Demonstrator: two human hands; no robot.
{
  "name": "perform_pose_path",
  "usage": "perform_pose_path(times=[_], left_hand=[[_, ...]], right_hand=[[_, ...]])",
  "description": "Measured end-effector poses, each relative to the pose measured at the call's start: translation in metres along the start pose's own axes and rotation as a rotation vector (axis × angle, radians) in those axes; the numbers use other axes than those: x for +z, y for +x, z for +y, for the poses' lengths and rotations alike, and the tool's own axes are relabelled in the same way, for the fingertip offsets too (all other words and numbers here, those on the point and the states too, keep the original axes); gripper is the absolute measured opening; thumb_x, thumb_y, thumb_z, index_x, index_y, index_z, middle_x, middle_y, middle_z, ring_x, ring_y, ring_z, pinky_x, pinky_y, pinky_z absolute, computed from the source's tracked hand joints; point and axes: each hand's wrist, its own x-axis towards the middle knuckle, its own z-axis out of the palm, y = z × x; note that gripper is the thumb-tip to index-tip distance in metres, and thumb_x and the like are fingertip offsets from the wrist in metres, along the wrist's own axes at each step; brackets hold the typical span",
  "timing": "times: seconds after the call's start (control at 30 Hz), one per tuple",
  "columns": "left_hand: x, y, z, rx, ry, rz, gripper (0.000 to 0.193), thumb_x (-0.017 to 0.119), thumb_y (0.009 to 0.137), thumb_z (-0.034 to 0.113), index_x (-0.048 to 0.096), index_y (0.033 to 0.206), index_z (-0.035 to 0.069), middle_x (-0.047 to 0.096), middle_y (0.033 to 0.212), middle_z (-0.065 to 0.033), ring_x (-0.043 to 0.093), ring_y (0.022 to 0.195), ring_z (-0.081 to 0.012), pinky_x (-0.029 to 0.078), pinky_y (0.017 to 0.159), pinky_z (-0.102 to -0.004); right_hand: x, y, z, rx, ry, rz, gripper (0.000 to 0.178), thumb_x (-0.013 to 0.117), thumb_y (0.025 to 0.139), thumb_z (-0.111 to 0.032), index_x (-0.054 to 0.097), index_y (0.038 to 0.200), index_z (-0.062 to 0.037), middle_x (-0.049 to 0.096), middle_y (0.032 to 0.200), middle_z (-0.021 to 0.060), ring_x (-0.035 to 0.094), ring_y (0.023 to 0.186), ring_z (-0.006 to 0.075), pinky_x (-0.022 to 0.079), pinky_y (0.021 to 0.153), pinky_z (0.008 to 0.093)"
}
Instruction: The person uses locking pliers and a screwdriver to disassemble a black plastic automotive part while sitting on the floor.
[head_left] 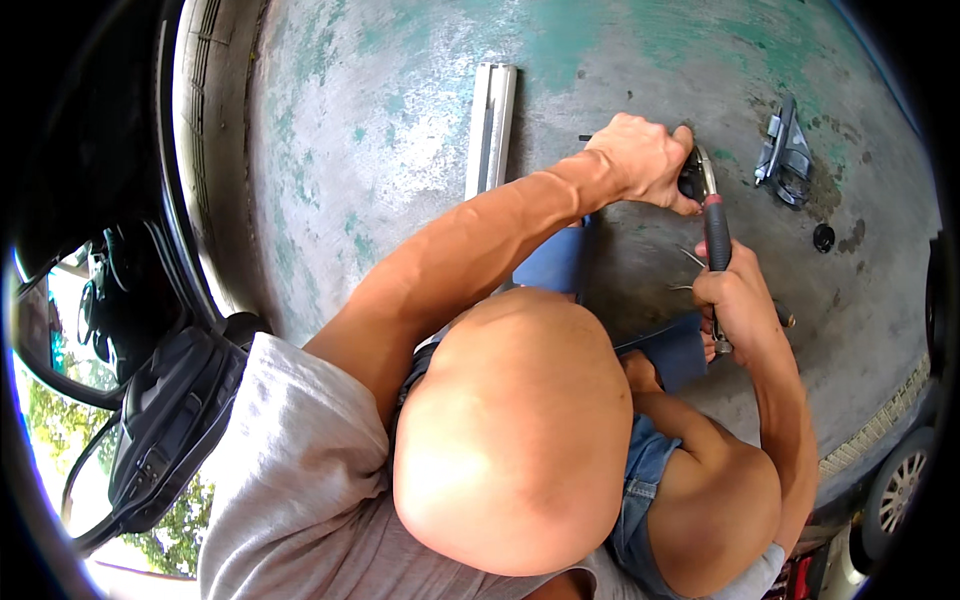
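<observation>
My left hand (640, 160), fingers curled, holds a small dark part (688, 182) between thumb and forefinger, though most of it is hidden. My right hand (738, 295) is wrapped around a hand tool with a black grip and red collar (716, 235). Its bright, curved metal end (707, 168) meets or nearly meets the dark part; the exact contact cannot be made out. A rounded metal end (722, 347) shows below my right fist. Thin curved metal prongs (686, 270) stick out just left of that hand, over the floor.
A long silver metal channel (490, 130) lies on the worn grey-green floor. Farther right are a black-and-grey mechanical part (785, 155) and a black round cap (823, 238). My bare knees and blue sandals (555, 262) are close by. A car wheel (898, 490) stands at lower right.
</observation>
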Motion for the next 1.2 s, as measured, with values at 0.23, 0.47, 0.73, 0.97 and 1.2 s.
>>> perform_pose_path(times=[0.23,0.47,0.73,0.97,1.2], left_hand=[[-0.004,-0.002,0.005,-0.069,0.054,-0.065,0.087,0.066,0.074,0.079,0.061,0.106,-0.002,0.072,0.079,-0.0209,0.072,0.079,-0.04,0.058,0.074,-0.047],[0.003,-0.002,0.003,-0.067,0.109,-0.015,0.089,0.061,0.073,0.084,0.057,0.099,-0.001,0.07,0.074,-0.0208,0.071,0.074,-0.0407,0.057,0.069,-0.0487],[0.0,0.005,0.006,-0.086,0.128,-0.055,0.093,0.057,0.074,0.086,0.06,0.107,-0.001,0.072,0.082,-0.0221,0.072,0.08,-0.0393,0.058,0.073,-0.0478],[0.006,0.013,-0.016,-0.063,0.194,0.068,0.085,0.067,0.072,0.081,0.059,0.1,0.001,0.072,0.082,-0.0168,0.072,0.078,-0.0388,0.058,0.068,-0.0488],[0.001,0.0,-0.023,-0.055,0.192,0.074,0.074,0.071,0.073,0.071,0.061,0.103,0.004,0.072,0.09,-0.0197,0.072,0.083,-0.0402,0.058,0.069,-0.0489]], right_hand=[[-0.004,0.015,0.027,-0.192,-0.106,0.05,0.044,0.056,0.069,-0.005,0.053,0.111,0.0057,0.05,0.069,0.0068,0.05,0.056,0.018,0.041,0.052,0.0337],[-0.003,0.026,0.044,-0.271,-0.147,0.059,0.04,0.055,0.07,-0.005,0.051,0.108,0.0061,0.05,0.068,0.006,0.049,0.053,0.016,0.039,0.048,0.0316],[-0.006,0.024,0.04,-0.257,-0.212,0.083,0.042,0.054,0.071,-0.004,0.051,0.112,0.0057,0.048,0.066,0.0022,0.045,0.049,0.0119,0.037,0.043,0.03],[-0.011,0.04,0.055,-0.419,-0.277,0.104,0.046,0.055,0.07,-0.003,0.054,0.115,0.0052,0.053,0.07,0.0025,0.051,0.06,0.0153,0.043,0.057,0.0304],[-0.006,0.044,0.054,-0.343,-0.155,0.032,0.044,0.058,0.069,-0.001,0.057,0.112,0.0042,0.054,0.073,0.0071,0.055,0.068,0.0189,0.045,0.066,0.0323]])
